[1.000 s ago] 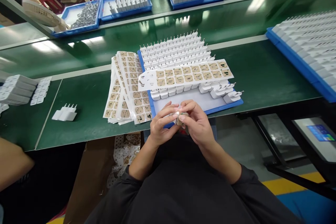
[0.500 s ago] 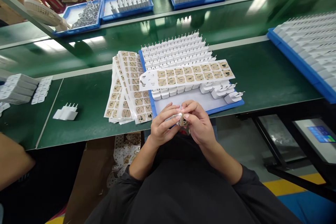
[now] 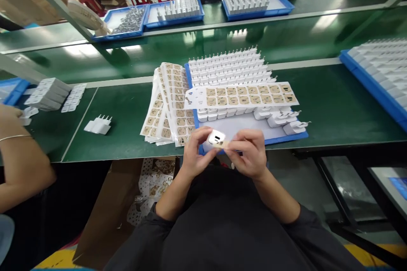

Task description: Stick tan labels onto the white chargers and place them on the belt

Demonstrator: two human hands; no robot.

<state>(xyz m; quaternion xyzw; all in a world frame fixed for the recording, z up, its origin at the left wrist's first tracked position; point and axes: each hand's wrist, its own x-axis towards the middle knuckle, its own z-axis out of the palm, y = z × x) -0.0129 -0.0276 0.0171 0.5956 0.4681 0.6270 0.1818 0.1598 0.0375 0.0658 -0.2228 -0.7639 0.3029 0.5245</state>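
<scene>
My left hand (image 3: 196, 152) is closed around a white charger plug (image 3: 216, 136), whose face with a dark port slot points up toward me. The fingertips of my right hand (image 3: 249, 152) pinch a small tan sticker (image 3: 220, 144) at the charger's lower right edge. Just beyond my hands lies a blue tray (image 3: 286, 140) with rows of white chargers (image 3: 227, 67), their pins up. Across it rests a sheet of tan stickers (image 3: 246, 95). More sticker sheets (image 3: 176, 106) are fanned out left of the tray.
Several white chargers (image 3: 99, 125) stand on the green bench to the left, near a stack of white parts (image 3: 47, 95). A co-worker's arm (image 3: 25, 156) reaches in at the left edge. Another blue tray (image 3: 375, 87) is at right. An open cardboard box (image 3: 101, 216) sits below the bench.
My hands have moved slightly apart. The tan piece, earlier against the charger's face, is now peeled to its edge in my right fingers, baring the white face and port. The camera view has shifted left.
</scene>
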